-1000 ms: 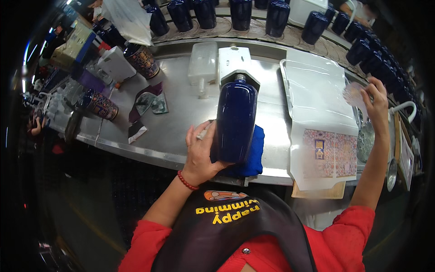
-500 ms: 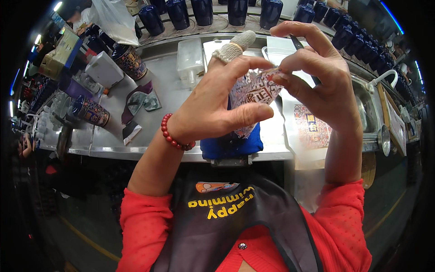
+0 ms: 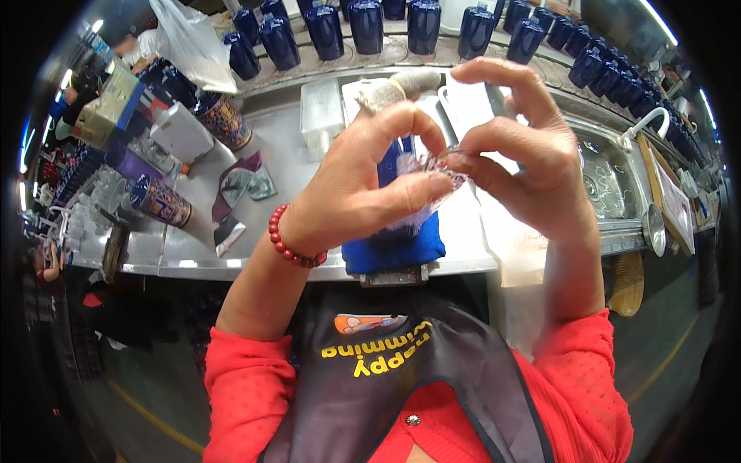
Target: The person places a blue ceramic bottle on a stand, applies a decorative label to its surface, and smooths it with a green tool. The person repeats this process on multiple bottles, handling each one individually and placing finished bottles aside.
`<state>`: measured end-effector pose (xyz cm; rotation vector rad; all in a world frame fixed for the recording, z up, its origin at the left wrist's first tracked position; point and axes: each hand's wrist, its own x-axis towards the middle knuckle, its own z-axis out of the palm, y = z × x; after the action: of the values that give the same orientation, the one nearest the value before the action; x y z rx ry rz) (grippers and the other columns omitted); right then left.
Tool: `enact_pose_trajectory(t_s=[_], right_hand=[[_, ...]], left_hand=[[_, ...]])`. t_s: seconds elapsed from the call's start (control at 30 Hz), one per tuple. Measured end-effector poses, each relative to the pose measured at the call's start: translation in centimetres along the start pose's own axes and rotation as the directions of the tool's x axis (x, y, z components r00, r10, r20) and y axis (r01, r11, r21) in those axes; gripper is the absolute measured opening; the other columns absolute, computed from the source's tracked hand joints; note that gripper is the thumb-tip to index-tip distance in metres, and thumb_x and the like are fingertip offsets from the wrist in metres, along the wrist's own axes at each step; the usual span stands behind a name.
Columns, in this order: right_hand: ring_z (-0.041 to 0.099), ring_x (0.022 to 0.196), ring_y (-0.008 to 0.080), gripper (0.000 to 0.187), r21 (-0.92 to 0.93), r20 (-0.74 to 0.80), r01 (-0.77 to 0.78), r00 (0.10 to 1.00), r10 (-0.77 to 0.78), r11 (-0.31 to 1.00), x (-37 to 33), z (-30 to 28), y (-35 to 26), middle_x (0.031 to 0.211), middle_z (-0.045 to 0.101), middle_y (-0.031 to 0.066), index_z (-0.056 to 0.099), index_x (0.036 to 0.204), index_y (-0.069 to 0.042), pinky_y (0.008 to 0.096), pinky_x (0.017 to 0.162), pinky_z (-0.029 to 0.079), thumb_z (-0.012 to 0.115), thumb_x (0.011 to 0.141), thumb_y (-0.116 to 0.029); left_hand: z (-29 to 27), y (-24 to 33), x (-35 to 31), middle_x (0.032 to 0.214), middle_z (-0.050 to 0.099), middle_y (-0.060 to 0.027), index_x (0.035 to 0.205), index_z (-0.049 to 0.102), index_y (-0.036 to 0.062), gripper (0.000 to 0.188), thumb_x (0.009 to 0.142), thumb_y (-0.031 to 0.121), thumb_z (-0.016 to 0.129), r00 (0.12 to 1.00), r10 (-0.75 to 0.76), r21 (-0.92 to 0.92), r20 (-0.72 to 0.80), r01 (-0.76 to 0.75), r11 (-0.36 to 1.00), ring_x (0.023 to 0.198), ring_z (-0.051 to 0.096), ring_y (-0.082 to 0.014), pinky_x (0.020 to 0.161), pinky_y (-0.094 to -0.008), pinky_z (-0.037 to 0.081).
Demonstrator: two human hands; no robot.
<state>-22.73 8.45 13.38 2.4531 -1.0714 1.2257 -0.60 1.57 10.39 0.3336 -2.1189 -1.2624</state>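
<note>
A thin, crumpled film with a colourful printed pattern [image 3: 457, 179] is stretched between my two hands. My left hand [image 3: 359, 181], with a pale knitted cover on one finger and a red bead bracelet at the wrist, pinches it between thumb and forefinger. My right hand [image 3: 529, 158] grips the film's other end with thumb and forefinger, its other fingers raised. Below the film, a dark blue glossy bottle [image 3: 390, 158] is partly hidden by my left hand. Under it, a bright blue cloth [image 3: 397, 251] covers a support at the counter's front edge.
Dark blue bottles [image 3: 365, 29] stand along the curved conveyor behind. Left are patterned bottles [image 3: 160, 201], a white box [image 3: 181, 133] and crumpled scraps [image 3: 247, 184]. A clear plastic container [image 3: 321, 116] sits behind my left hand. Right are a paper sheet [image 3: 513, 239] and a metal sink [image 3: 606, 181].
The film has gone from spread out, its print facing up, to bunched and folded. My right hand has moved slightly left and down. The bottles on the conveyor have shifted.
</note>
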Motion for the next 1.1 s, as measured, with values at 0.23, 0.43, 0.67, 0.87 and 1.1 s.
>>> enact_pose_trajectory(t_s=[0.23, 0.43, 0.67, 0.87, 1.1], right_hand=[[0.06, 0.113, 0.0331, 0.022, -0.014, 0.008, -0.026, 1.0, 0.026, 1.0, -0.9, -0.6, 0.1, 0.125, 0.062, 0.0144, 0.063, 0.076, -0.004, 0.04, 0.087, 0.048, 0.083, 0.072, -0.011], [0.06, 0.107, 0.0315, 0.023, 0.036, 0.051, -0.102, 0.994, 0.1, 0.994, -2.5, -0.7, -0.2, 0.122, 0.062, 0.0145, 0.061, 0.074, -0.004, 0.0389, 0.081, 0.048, 0.083, 0.074, -0.011], [0.057, 0.085, 0.02, 0.024, 0.18, 0.116, -0.158, 0.983, 0.138, 0.971, -3.6, -0.6, -0.6, 0.117, 0.062, 0.0142, 0.06, 0.073, -0.001, 0.0281, 0.062, 0.045, 0.081, 0.078, -0.011], [0.063, 0.097, 0.024, 0.025, 0.284, 0.169, -0.201, 0.973, 0.157, 0.938, -3.9, -1.6, -1.2, 0.114, 0.064, 0.0164, 0.06, 0.072, -0.001, 0.0306, 0.071, 0.049, 0.08, 0.081, -0.014], [0.061, 0.082, 0.0116, 0.03, 0.465, 0.299, -0.513, 0.858, 0.417, 0.722, -4.8, 3.0, 0.0, 0.114, 0.061, 0.0106, 0.058, 0.075, 0.0, 0.0255, 0.073, 0.048, 0.073, 0.093, -0.019]], left_hand=[[0.8, -0.4, 0.0, 0.091, 0.065, -0.0106, 0.089, 0.063, 0.0057, 0.028, 0.084, 0.03, 0.075, 0.999, 0.055, 0.216, 0.002, -0.054, 0.975, 0.091, 0.058, -0.0259, 0.084, -0.0379, 0.044], [0.5, 0.4, -2.0, 0.083, 0.066, -0.0102, 0.088, 0.063, 0.0059, 0.017, 0.084, 0.02, 0.072, 0.999, -0.002, 0.447, -0.035, 0.018, 0.894, 0.086, 0.058, -0.0327, 0.083, -0.0395, 0.044], [1.0, 2.0, -2.9, 0.083, 0.065, -0.0099, 0.084, 0.062, 0.0053, 0.013, 0.085, 0.013, 0.073, 0.975, 0.212, 0.667, -0.069, -0.113, 0.737, 0.087, 0.058, -0.0345, 0.083, -0.0402, 0.045], [0.8, 3.1, -3.6, 0.079, 0.063, -0.009, 0.086, 0.065, 0.0028, 0.013, 0.085, 0.012, 0.075, 0.974, 0.21, 0.574, -0.088, -0.123, 0.81, 0.078, 0.06, -0.0275, 0.07, -0.0363, 0.048], [-1.3, -0.1, -3.7, 0.081, 0.063, -0.0079, 0.086, 0.064, 0.0005, 0.021, 0.089, 0.019, 0.073, 0.982, -0.096, 0.475, -0.164, 0.164, 0.864, 0.076, 0.058, -0.0219, 0.068, -0.0335, 0.047]])
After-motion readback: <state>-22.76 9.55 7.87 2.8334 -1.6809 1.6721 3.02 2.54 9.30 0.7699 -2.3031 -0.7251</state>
